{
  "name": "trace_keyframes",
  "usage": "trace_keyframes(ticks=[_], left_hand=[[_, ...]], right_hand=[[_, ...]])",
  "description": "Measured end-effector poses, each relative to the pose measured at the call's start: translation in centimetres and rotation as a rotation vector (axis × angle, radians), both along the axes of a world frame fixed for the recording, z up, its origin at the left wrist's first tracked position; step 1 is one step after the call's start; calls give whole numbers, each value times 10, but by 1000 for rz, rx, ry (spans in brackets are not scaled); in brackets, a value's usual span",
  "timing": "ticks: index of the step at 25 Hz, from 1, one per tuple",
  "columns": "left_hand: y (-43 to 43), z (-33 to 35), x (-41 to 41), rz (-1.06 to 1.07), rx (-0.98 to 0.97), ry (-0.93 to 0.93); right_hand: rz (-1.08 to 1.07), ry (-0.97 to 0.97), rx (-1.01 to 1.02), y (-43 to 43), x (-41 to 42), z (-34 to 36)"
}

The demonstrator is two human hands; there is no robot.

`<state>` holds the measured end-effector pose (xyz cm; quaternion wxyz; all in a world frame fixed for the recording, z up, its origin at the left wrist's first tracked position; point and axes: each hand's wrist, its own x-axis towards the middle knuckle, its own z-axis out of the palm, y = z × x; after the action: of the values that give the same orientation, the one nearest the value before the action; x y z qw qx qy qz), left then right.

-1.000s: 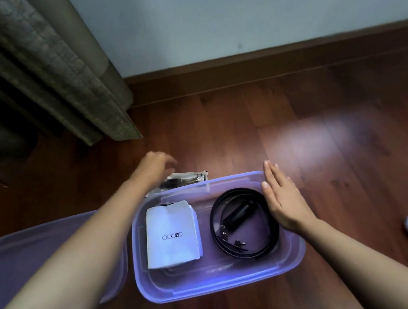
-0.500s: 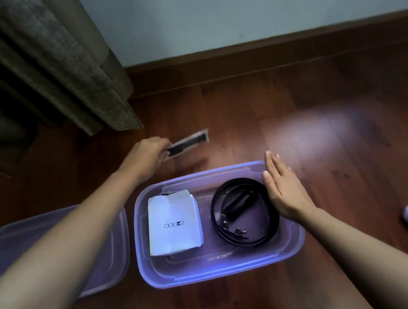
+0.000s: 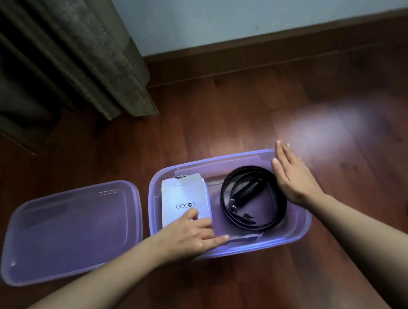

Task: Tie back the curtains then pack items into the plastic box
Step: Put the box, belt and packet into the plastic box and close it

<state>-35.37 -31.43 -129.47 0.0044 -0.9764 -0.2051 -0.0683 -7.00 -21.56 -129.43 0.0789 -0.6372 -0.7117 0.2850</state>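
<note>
**A:** From the head view, where is the plastic box (image 3: 212, 160) sitting?

**B:** It is sitting open on the floor (image 3: 219, 125). Its lid (image 3: 70, 231) is lying just beside it on the left, probably so it is handy for closing.

**A:** And the right grip (image 3: 292, 180)?

**B:** It is lying flat and released, fingers straight, against the box's right rim. I judge it is bracing the box so it is not sliding.

**A:** What is the left grip (image 3: 191, 232) doing?

**B:** It is reaching inside, its index finger stretching along a slim clear packet (image 3: 245, 238) by the near wall. I cannot tell whether it is pinching the packet or only pressing it. That strip looks like the spare room. A white packet (image 3: 183, 197) is filling the left half, and a coiled belt (image 3: 247, 170) is ringing a black cylinder (image 3: 247, 191) on the right.

**A:** The curtain (image 3: 48, 58)?

**B:** It is hanging gathered at far left, and no tie is showing.
</note>
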Motion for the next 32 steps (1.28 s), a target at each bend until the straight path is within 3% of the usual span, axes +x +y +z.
trace_keyframes(ticks=[5,9,15,21,29,32], left_hand=[[2,5,11,50,97,97],[10,28,5,137,73,-31],[17,68,-111,830,-135,-270],[-27,54,-243,1519,-324,-281],[-76,-7,-310,1829,-430,-6],[-74,-21,-312,1950,-542,-16]], right_hand=[[19,-109,17,-2,-1,3],[90,-212,115,11,-12,28],[227,-150,223,38,-129,91],[272,108,51,-53,-301,67],[255,-177,-212,-110,-342,0],[201,-179,-281,-108,-342,-4]])
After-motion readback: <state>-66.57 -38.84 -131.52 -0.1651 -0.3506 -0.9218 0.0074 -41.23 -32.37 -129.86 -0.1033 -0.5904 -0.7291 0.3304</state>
